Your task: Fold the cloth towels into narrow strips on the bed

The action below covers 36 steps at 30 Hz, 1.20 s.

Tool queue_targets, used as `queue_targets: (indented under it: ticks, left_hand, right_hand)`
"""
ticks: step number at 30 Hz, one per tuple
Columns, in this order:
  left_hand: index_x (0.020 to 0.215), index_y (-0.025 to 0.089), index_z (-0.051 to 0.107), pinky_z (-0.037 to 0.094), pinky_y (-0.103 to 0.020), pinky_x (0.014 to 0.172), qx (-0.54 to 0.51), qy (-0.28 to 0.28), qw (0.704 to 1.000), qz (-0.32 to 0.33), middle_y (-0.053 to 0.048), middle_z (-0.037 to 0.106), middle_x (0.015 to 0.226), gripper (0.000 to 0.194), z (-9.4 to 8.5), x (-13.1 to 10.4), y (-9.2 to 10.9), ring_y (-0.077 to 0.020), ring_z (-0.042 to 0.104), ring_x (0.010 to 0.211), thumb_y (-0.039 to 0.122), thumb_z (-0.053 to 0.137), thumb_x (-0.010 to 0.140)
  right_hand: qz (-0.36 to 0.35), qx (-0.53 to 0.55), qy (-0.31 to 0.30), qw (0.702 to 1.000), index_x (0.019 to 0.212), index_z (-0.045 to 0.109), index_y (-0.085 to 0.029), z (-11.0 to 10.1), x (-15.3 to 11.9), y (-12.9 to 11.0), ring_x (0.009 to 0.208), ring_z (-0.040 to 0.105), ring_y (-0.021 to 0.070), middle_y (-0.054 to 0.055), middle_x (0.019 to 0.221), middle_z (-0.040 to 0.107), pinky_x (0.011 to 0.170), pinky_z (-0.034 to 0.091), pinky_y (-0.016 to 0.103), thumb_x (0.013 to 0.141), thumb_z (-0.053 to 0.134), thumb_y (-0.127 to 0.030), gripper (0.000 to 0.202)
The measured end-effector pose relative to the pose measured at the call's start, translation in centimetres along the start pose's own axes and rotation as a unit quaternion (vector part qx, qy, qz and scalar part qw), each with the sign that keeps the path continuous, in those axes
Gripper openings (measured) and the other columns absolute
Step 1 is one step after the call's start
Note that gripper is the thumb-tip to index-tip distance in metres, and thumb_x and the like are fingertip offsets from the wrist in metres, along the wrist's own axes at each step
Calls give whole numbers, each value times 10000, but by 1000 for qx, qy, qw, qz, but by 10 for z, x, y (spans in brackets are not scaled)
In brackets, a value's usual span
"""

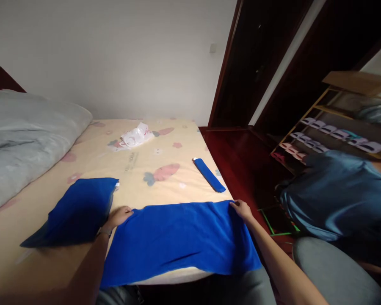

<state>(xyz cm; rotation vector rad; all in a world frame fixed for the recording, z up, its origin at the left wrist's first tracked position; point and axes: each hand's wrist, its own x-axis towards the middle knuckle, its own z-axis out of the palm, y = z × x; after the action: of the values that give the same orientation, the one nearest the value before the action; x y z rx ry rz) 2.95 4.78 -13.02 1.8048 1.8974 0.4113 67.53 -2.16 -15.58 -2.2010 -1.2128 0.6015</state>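
A blue towel [178,237] lies spread wide over the near edge of the bed, its lower edge hanging towards my lap. My left hand [121,215] pinches its far left corner. At the far right corner, my right hand [241,209] grips the cloth between thumb and fingers. Left of my left wrist rests a stack of blue cloths [82,209], with a small white tag at its far right corner. Beyond the towel, near the bed's right edge, is a narrow folded blue cloth strip [209,175] with a white tag at its far end.
The bed [165,156] has a patterned yellow sheet. A white plastic bag [137,135] lies farther back, and a grey quilt [31,135] covers the left side. On the right are a seated person in a blue shirt [339,190], a grey stool [333,271] and a shoe rack [333,114].
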Motion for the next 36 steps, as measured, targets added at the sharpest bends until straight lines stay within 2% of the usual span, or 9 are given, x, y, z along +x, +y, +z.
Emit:
queue_targets:
  ticks: [4, 9, 15, 20, 23, 26, 29, 31, 36]
  left_hand:
    - [698, 219, 490, 491, -275, 739, -78, 99, 992, -8, -7, 631, 712, 229, -10, 20, -14, -194, 615, 784, 438, 523, 757]
    - [843, 185, 589, 489, -339, 935, -116, 142, 983, -14, -70, 705, 969, 246, 2, 31, -20, -221, 640, 984, 404, 508, 768]
    - [978, 167, 711, 448, -394, 1042, -139, 135, 981, 8, -78, 740, 1098, 336, 25, 17, -33, -244, 633, 1090, 390, 533, 801]
    - [1184, 119, 664, 427, -388, 1074, -81, 183, 980, -6, -128, 676, 1250, 445, 18, 11, -25, -243, 589, 1198, 337, 428, 876]
    - [1307, 94, 599, 351, -389, 1136, 22, 237, 971, 22, -160, 576, 1381, 518, 25, -24, -3, -257, 499, 1308, 356, 357, 931]
    - [1418, 154, 514, 292, -425, 1166, 118, 237, 964, 34, -130, 444, 1518, 551, 53, -87, 11, -278, 383, 1406, 398, 290, 978]
    - [1495, 198, 408, 228, -484, 1186, 188, 211, 959, 3, -120, 390, 1559, 575, 85, -155, 4, -289, 294, 1460, 425, 287, 981]
    - [1516, 181, 368, 233, -509, 1173, 220, 213, 951, -40, -148, 370, 1565, 604, 96, -188, -5, -322, 278, 1462, 439, 297, 974]
    - [1501, 135, 388, 371, -504, 1065, 256, 209, 941, -76, -225, 408, 1507, 648, 85, -221, -4, -381, 408, 1361, 476, 348, 951]
  right_hand:
    - [16, 65, 45, 997, 970, 700, -164, -4, 15, 4, 879, 695, 249, 111, 969, 746, 790, 509, 328, 805, 585, -466, 363]
    - [24, 81, 48, 995, 1019, 694, -175, 8, 16, -3, 963, 684, 250, 107, 1035, 738, 863, 505, 348, 818, 564, -438, 355]
    - [42, 49, 38, 997, 1049, 693, -164, 12, -11, 6, 1045, 673, 288, 155, 1078, 725, 905, 494, 370, 817, 589, -467, 396]
    - [79, 15, -7, 997, 1013, 683, -186, -4, -51, 50, 992, 695, 299, 138, 997, 740, 858, 516, 384, 806, 556, -582, 465]
    - [79, 56, -6, 995, 978, 665, -199, -7, -89, 85, 941, 706, 289, 116, 974, 744, 836, 529, 384, 757, 557, -638, 503]
    - [60, 117, -8, 991, 979, 658, -205, -6, -127, 113, 915, 708, 295, 100, 969, 749, 812, 544, 390, 693, 596, -666, 546]
    - [24, 155, -18, 987, 986, 663, -210, -8, -155, 124, 939, 702, 299, 91, 984, 750, 831, 541, 388, 679, 626, -646, 535]
    - [10, 158, -18, 987, 955, 672, -204, -12, -165, 123, 935, 699, 290, 90, 977, 749, 844, 531, 377, 707, 606, -642, 508]
    - [28, 176, -1, 984, 894, 684, -176, -24, -169, 114, 811, 684, 264, 86, 863, 739, 786, 526, 365, 696, 566, -670, 545]
